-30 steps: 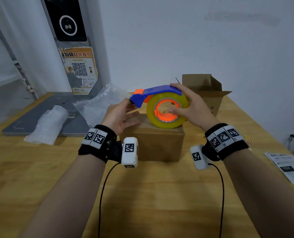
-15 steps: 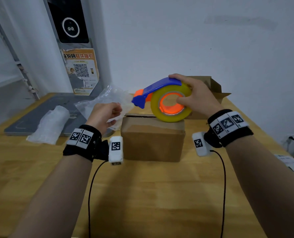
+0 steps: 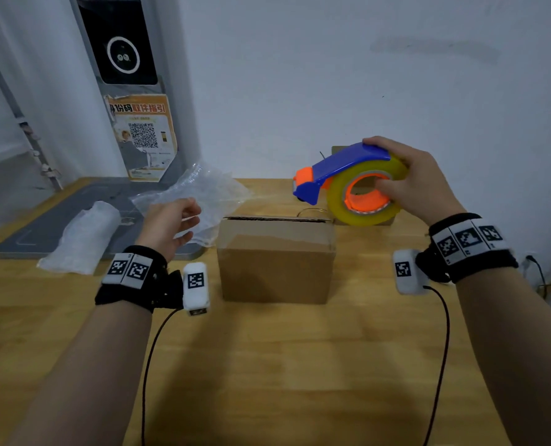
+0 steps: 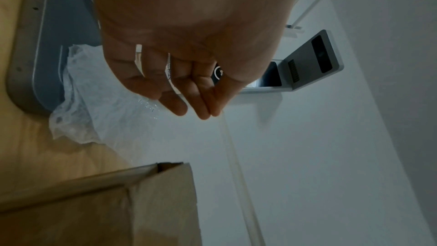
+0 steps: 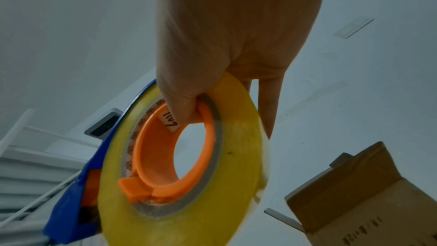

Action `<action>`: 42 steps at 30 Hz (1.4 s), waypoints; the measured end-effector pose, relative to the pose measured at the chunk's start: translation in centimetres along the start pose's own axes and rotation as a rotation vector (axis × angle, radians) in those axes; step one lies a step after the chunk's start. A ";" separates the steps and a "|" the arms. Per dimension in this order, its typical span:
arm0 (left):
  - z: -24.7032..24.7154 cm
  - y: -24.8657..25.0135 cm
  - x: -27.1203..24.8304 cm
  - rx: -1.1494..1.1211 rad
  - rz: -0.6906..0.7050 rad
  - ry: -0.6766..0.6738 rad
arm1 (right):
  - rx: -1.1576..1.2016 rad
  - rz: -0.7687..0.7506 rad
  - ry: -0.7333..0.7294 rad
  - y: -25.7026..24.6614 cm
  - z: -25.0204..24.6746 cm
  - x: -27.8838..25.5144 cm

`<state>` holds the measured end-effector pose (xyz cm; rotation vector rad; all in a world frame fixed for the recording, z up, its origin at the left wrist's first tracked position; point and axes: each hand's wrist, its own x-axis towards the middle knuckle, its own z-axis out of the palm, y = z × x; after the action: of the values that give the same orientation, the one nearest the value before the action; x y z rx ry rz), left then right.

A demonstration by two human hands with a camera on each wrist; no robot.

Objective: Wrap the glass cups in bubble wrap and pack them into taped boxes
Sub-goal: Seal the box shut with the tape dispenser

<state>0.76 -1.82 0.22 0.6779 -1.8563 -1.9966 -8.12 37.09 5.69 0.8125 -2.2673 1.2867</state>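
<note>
A closed brown cardboard box point(image 3: 275, 262) point(image 4: 99, 209) sits mid-table with a shiny strip of tape across its top. My right hand point(image 3: 409, 178) point(image 5: 227, 48) grips a tape dispenser point(image 3: 351, 185) point(image 5: 179, 167) with a blue handle, an orange core and a yellowish roll, lifted above and behind the box's right side. The thumb hooks inside the orange core. My left hand point(image 3: 171, 223) point(image 4: 189, 74) hovers left of the box, fingers loosely curled, holding nothing. A loose sheet of bubble wrap point(image 3: 200, 194) point(image 4: 101, 111) lies behind that hand.
A bubble-wrapped bundle point(image 3: 84, 239) lies at left on a grey mat point(image 3: 58, 217). A second, open cardboard box point(image 5: 369, 194) stands behind the dispenser near the wall. A panel with a QR poster point(image 3: 142, 136) leans at the back left. The wooden table point(image 3: 284, 365) stretches in front.
My right hand has lifted the dispenser off the box top and carried it up and to the right. My left hand has left the box and drawn back to the left.
</note>
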 end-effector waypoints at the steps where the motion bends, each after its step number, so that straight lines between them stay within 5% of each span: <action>1: 0.3 -0.1 -0.1 0.003 0.010 -0.003 | 0.016 0.004 0.019 0.2 -0.2 -0.2; 9: 3.0 -0.1 -1.0 -0.252 0.004 -0.132 | 0.060 0.014 0.126 1.3 -0.2 -0.9; 15: 2.9 -1.3 -1.0 0.085 0.105 -0.167 | 0.111 0.049 0.182 2.0 0.0 -1.9; 20: 3.3 -2.0 -1.3 0.259 0.175 -0.015 | 0.118 0.065 0.162 2.2 0.3 -2.7; 34: 2.7 -1.7 -0.6 0.190 -0.013 -0.022 | 0.099 0.116 0.094 4.4 2.4 -4.4; 42: 2.0 -0.8 -0.4 0.209 0.016 -0.058 | 0.045 0.100 0.075 5.3 3.2 -5.1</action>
<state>0.01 0.16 -0.50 0.6645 -2.1181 -1.8468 -8.02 37.84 -2.27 0.6619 -2.2514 1.3934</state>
